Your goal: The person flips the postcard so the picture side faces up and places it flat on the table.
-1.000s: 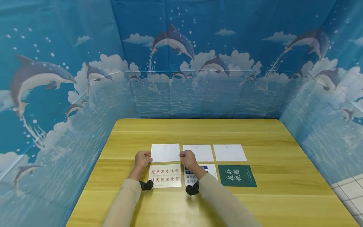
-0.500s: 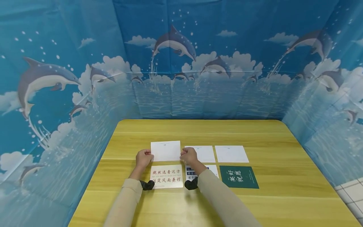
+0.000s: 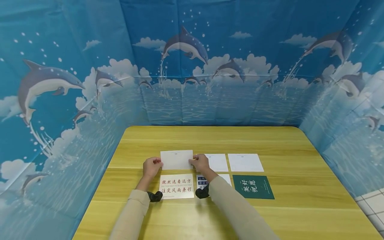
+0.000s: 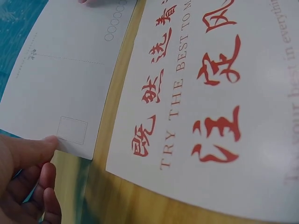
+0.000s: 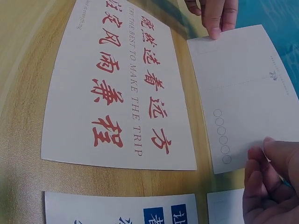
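A white postcard (image 3: 176,160), its address side showing with a row of small circles, is tilted up off the table at the back left. My left hand (image 3: 152,166) pinches its left end; in the left wrist view the thumb (image 4: 35,151) lies on the card's corner. At the opposite end my right hand (image 3: 200,163) pinches the card between thumb and fingers. Just in front lies a cream postcard (image 3: 176,186) with red characters. A postcard with blue blocks (image 3: 223,180) is partly covered by my right forearm.
Two more white postcards lie face down to the right, a nearer one (image 3: 218,162) and a farther one (image 3: 245,162). A dark green postcard (image 3: 253,187) lies in front of them. The yellow wooden table (image 3: 288,220) ends at a blue dolphin curtain (image 3: 210,103).
The held postcard has come up from lying nearly flat to a tilt, its far edge raised. Both hands keep their pinch on its ends. The other postcards lie where they were.
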`<move>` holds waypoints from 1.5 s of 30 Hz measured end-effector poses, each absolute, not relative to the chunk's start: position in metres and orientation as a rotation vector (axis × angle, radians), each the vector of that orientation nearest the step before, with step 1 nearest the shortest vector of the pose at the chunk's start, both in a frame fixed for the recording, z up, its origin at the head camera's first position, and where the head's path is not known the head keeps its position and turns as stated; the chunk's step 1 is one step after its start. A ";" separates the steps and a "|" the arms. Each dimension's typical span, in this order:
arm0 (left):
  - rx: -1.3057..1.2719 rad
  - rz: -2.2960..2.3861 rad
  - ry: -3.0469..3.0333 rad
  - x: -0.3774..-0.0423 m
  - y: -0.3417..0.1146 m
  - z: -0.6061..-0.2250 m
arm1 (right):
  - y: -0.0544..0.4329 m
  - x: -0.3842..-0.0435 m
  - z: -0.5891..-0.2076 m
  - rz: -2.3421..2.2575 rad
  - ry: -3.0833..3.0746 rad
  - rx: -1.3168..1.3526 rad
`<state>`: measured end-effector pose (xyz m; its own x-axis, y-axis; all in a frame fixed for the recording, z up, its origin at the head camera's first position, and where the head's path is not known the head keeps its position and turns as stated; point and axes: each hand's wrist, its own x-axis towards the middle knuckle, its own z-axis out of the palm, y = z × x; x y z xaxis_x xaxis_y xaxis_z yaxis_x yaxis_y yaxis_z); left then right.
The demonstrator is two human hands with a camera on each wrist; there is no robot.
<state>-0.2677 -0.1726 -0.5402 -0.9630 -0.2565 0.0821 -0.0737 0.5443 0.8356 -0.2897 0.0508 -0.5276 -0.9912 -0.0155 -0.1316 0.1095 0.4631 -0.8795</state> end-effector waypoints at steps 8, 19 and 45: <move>0.237 -1.443 -2.569 -0.264 -0.176 -0.542 | 0.056 -0.292 -0.531 -1.676 2.457 0.079; 0.170 -1.396 -2.611 -0.260 -0.179 -0.539 | 0.072 -0.293 -0.530 -1.932 2.080 -0.007; 0.111 -1.754 -2.692 -0.251 -0.195 -0.546 | 0.083 -0.288 -0.529 -1.843 1.956 -0.041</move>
